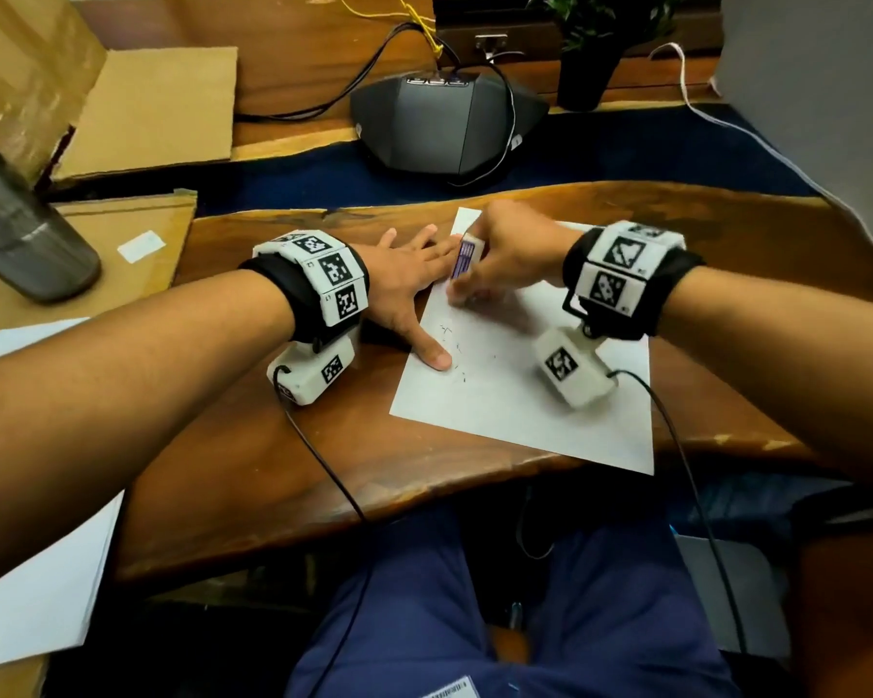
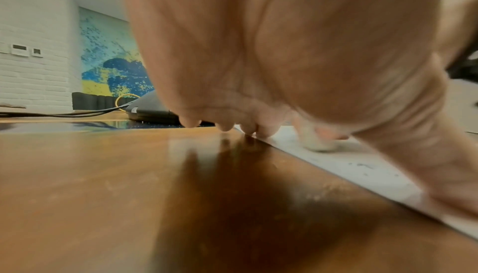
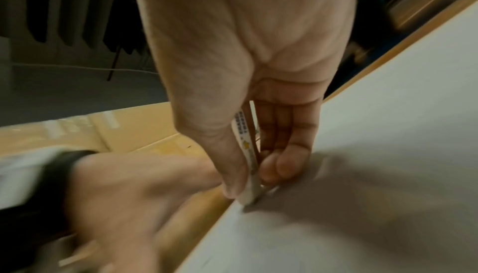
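Observation:
A white sheet of paper (image 1: 525, 395) lies on the wooden table (image 1: 273, 445), with dark eraser crumbs scattered near its left edge. My left hand (image 1: 414, 279) lies flat with fingers spread, thumb and fingertips pressing the paper's left edge. My right hand (image 1: 495, 264) pinches a white eraser (image 1: 467, 256) in a printed sleeve between thumb and fingers, its lower end on the paper. In the right wrist view the eraser (image 3: 248, 158) touches the paper (image 3: 362, 154) close to its edge. In the left wrist view the left hand (image 2: 258, 73) fills most of the frame above the paper's edge (image 2: 362, 175).
A dark conference speaker (image 1: 444, 123) with cables sits behind the paper. Flattened cardboard (image 1: 147, 108) and a steel bottle (image 1: 21, 229) are at the left, a potted plant (image 1: 590, 57) at the back. More white sheets (image 1: 36, 571) lie at the near left.

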`<state>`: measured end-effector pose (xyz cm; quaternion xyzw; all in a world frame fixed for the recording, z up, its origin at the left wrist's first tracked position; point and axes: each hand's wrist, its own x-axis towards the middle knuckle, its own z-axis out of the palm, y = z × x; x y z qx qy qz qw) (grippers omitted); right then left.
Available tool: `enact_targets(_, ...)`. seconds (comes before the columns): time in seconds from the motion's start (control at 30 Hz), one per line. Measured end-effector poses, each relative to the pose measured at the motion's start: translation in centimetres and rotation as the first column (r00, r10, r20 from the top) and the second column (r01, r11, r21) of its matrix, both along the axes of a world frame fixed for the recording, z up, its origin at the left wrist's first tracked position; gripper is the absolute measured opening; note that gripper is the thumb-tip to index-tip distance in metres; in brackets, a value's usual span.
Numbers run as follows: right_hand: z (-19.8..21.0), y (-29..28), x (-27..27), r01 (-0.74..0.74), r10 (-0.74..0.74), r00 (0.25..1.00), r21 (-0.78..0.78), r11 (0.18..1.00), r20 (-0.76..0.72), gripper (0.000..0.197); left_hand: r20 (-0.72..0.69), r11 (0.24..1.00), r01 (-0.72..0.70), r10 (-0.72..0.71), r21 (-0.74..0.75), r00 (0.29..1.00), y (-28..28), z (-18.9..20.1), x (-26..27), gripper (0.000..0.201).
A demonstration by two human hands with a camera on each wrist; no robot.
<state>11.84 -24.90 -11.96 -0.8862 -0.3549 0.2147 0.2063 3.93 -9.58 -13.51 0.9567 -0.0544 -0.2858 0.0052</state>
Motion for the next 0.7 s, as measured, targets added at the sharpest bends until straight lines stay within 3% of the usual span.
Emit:
enact_targets(0.1,0.1,0.5,1.3,0.156,-0.159,0.987,0.078,0.985,0.036,0.039,-0.005,0.999,-0.009,0.009,0.043,1.0,-0.3,0.3,0.0,0.144)
enact_targets(0.23,-1.0,0.2,-1.2,0.015,-0.014,0.999,0.021,1.0,-0.051,0.031,-0.005,1.0,-0.011,0.011,0.01,1.0,0.0,0.0,0.0,0.14)
enact_targets(0.3,-0.5,0.2,0.1,0.116,-0.113,0.992,0.047,0.992,-0.061,0.039,-0.007,0.999,-0.005,0.005,0.039,1.0,-0.2,0.2,0.0,0.144)
enact_targets(0.37,-0.3,0.4,1.3,0.22,-0.223,0.974,0.081,0.972,0.027,0.049,0.011,0.998,0.005,-0.006,0.063,1.0,-0.6,0.5,0.1,0.145)
enact_targets(0.5,-1.0,0.3,-1.8,0.02,-0.02,0.999,0.006,1.0,0.041,0.03,0.027,0.999,-0.016,0.015,0.047,1.0,-1.2,1.2,-0.3,0.131)
enact_targets(0.63,0.3,0.3,0.5,0.22,-0.222,0.971,0.033,0.975,0.089,0.051,0.022,0.995,0.007,-0.009,0.096,1.0,-1.1,0.9,0.1,0.146)
enact_targets(0.7,0.2,0.3,-0.1,0.171,-0.174,0.977,0.032,0.985,0.127,0.045,0.022,0.994,0.001,-0.004,0.113,1.0,-0.9,0.9,0.1,0.144)
